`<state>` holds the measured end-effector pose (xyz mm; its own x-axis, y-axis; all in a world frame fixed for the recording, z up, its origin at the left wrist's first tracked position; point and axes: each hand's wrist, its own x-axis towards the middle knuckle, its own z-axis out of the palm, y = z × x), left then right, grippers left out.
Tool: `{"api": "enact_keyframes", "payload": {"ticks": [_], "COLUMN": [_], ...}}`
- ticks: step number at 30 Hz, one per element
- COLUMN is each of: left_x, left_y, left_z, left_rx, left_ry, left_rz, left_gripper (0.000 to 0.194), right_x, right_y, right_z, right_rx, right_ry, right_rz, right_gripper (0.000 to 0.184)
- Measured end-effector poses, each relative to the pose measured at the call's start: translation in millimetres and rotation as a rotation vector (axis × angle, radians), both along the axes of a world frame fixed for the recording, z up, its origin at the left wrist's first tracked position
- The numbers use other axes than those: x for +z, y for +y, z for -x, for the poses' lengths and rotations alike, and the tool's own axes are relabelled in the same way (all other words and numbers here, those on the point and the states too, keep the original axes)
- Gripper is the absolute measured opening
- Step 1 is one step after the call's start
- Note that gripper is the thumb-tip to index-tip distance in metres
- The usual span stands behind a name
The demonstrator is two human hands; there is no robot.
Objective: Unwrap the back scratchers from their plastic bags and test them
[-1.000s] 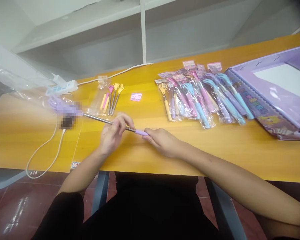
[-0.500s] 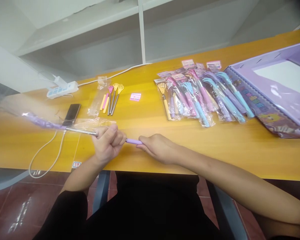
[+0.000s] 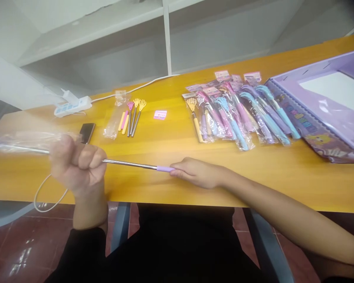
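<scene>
Stretched across the left half of the view is a telescopic back scratcher (image 3: 129, 163), a silver rod with a lilac grip. My left hand (image 3: 79, 163) is closed around the rod and a clear plastic bag (image 3: 32, 139); it is somewhat blurred. My right hand (image 3: 194, 172) pinches the lilac grip at the rod's other end. The scratcher's head lies at the far left, blurred inside the bag. Beyond my hands, several unwrapped yellow and pink back scratcher parts (image 3: 133, 118) and an empty clear bag (image 3: 113, 118) lie beside a small pink card (image 3: 160, 114).
Several bagged back scratchers (image 3: 230, 114) lie heaped at centre right, by an open purple display box (image 3: 306, 125). A power strip (image 3: 73, 106), a phone (image 3: 87, 133) and white cables are on the left of the wooden table (image 3: 153, 188).
My left hand has slid left along the back scratcher, and a long stretch of silver rod now shows between my hands. The right hand has shifted slightly right, still on the grip.
</scene>
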<state>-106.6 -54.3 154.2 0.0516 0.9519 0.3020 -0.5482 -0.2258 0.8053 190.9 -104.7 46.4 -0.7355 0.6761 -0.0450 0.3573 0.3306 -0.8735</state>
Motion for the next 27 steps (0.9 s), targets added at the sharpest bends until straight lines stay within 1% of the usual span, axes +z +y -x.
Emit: {"api": "enact_keyframes", "payload": {"ticks": [2, 5, 7, 8, 10, 11, 14, 16, 17, 18, 20, 22, 25, 27], "left_x": [3.6, 6.8, 5.5, 3.0, -6.1, -12.4, -34.1, -45.5, -49.2, -51.6, -53.1, -52.5, -52.0, -52.6], "left_y": [-3, -6, -7, -8, -14, -20, -44, -58, -64, -67, -70, -70, -71, -72], "left_z": [6, 9, 4, -1, -16, -27, -62, -81, -87, -92, -95, -96, -99, -103], "left_rx": [0.055, 0.165, 0.189, 0.186, 0.136, 0.087, -0.150, -0.251, -0.263, -0.250, -0.184, -0.128, -0.092, -0.028], "left_ry": [0.025, 0.041, -0.015, -0.064, -0.149, -0.168, -0.095, -0.061, -0.055, -0.052, -0.058, -0.068, -0.063, -0.059], "left_rz": [-0.013, 0.061, 0.083, 0.067, 0.020, 0.012, 0.131, 0.153, 0.147, 0.138, 0.131, 0.149, 0.215, 0.268], "left_gripper": [0.054, 0.052, 0.053, 0.054, 0.059, 0.062, 0.066, 0.065, 0.066, 0.066, 0.068, 0.068, 0.072, 0.077], "right_x": [5.9, 13.4, 16.3, 17.1, 18.3, 19.0, 21.2, 22.1, 21.7, 20.7, 16.7, 10.5, -0.6, -8.0], "right_y": [-2, -8, -12, -14, -19, -23, -37, -49, -55, -60, -67, -71, -68, -62], "right_z": [0, -3, -5, -6, -6, -5, 6, 16, 22, 29, 42, 55, 67, 69], "right_rx": [-0.037, -0.114, -0.171, -0.197, -0.233, -0.245, -0.263, -0.270, -0.289, -0.327, -0.457, -0.591, -0.720, -0.782], "right_ry": [-0.070, -0.159, -0.172, -0.161, -0.112, -0.082, -0.007, 0.005, -0.008, -0.035, -0.102, -0.140, -0.202, -0.252], "right_rz": [-0.041, -0.097, -0.116, -0.113, -0.082, -0.059, -0.014, -0.036, -0.084, -0.165, -0.405, -0.608, -0.795, -0.893], "right_gripper": [0.050, 0.048, 0.046, 0.045, 0.045, 0.044, 0.041, 0.037, 0.034, 0.030, 0.024, 0.027, 0.022, 0.031]}}
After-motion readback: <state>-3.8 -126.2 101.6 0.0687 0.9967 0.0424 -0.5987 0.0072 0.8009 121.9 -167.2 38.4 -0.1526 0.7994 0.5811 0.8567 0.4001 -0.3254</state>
